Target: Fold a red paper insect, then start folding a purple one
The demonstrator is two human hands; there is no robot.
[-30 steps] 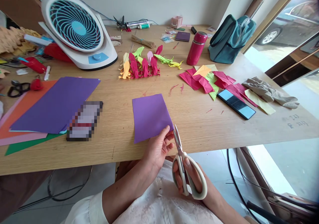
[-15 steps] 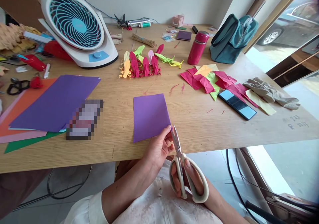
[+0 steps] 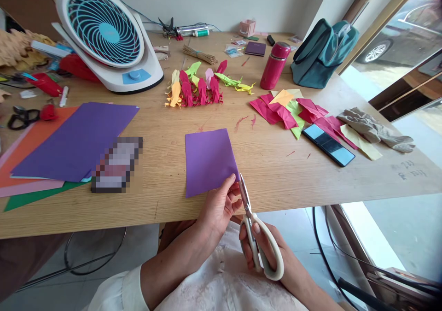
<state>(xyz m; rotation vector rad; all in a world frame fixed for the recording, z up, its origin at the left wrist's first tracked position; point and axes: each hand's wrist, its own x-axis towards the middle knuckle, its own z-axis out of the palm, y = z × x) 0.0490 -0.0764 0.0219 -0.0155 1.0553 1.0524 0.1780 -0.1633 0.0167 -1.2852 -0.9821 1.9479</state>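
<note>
My left hand (image 3: 221, 205) pinches the lower right corner of a purple paper sheet (image 3: 210, 161), which lies over the wooden table (image 3: 165, 177) near its front edge. In my right hand (image 3: 264, 246) are scissors (image 3: 247, 206) with cream handles, my fingers through the loops. Their blades point up and away beside the paper's right corner, nearly closed. Whether the blades have paper between them cannot be made out.
Coloured sheets (image 3: 76, 140) and a blurred phone-like object (image 3: 117, 166) lie left, a fan (image 3: 107, 34) behind them. Folded paper figures (image 3: 200, 90) stand mid-table. Right are a red flask (image 3: 275, 66), crumpled papers (image 3: 276, 108), a phone (image 3: 328, 145), a cloth (image 3: 376, 129) and a teal bag (image 3: 321, 55).
The scissor handles have drawn closer together, and the blades have narrowed. My left hand and the purple sheet have hardly moved.
</note>
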